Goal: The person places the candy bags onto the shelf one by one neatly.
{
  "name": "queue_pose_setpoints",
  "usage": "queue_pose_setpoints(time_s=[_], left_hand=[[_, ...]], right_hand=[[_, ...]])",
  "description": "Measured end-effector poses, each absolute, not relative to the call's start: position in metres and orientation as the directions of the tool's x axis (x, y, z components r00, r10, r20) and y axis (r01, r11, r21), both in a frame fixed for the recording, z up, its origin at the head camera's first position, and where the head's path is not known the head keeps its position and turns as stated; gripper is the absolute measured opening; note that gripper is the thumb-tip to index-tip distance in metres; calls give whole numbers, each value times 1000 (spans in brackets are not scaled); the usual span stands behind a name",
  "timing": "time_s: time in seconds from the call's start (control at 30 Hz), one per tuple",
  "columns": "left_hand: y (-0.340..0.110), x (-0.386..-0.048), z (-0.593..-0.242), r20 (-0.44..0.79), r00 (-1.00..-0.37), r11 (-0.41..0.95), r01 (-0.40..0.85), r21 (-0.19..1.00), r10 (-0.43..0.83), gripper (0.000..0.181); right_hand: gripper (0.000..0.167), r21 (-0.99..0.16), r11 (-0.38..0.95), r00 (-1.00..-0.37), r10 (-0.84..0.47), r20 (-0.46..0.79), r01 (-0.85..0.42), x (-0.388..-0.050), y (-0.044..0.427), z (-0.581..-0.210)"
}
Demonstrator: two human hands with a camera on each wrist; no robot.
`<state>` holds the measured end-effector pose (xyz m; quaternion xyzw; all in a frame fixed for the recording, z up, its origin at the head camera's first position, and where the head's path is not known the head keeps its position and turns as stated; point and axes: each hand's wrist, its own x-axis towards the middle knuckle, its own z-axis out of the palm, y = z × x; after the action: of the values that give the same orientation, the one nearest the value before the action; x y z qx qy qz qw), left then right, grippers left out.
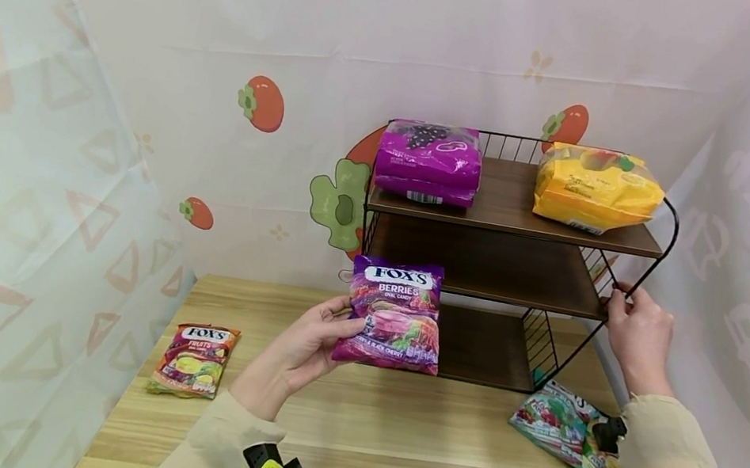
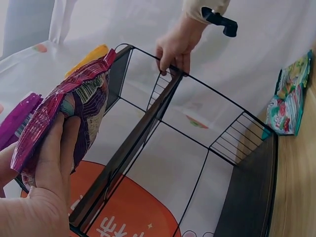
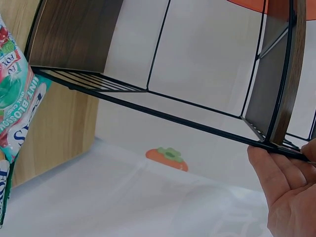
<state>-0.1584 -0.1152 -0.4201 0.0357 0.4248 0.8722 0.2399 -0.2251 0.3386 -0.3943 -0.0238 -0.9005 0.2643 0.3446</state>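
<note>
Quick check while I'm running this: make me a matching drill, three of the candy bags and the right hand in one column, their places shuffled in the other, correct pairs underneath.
Column one
1. Berries bag
2. Fruits bag
3. Yellow bag
4. Right hand

Column two
A. On the right end of the top shelf
B. Gripping the right side of the rack
C. Held in the left hand
D. Lying on the table, left of the rack

Pairs: 1-C, 2-D, 3-A, 4-B
</note>
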Motion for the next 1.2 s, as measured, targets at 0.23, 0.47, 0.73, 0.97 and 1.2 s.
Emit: queue_pose_setpoints(time_s=[0.23, 0.47, 0.73, 0.97, 1.2], left_hand=[[-110, -165, -420, -132, -884, -530, -383, 757, 449, 61], [-105, -171, -421, -129, -878, -534, -391, 750, 461, 62], [-99, -180, -422, -145, -888, -527, -382, 759, 436, 55], [-96, -186, -424, -167, -894, -522, -385, 761, 416, 51], [-95, -190, -426, -172, -897, -530, -386, 755, 408, 52]], right_hand=[[27, -489, 864, -768, 234, 597, -117, -225, 339, -394], [25, -477, 867, -738, 229, 635, -141, -227, 340, -396], [24, -470, 869, -727, 222, 650, -155, -228, 341, -398], [24, -469, 869, -729, 218, 649, -158, -227, 341, -397], [25, -480, 864, -740, 224, 634, -150, -227, 340, -396]])
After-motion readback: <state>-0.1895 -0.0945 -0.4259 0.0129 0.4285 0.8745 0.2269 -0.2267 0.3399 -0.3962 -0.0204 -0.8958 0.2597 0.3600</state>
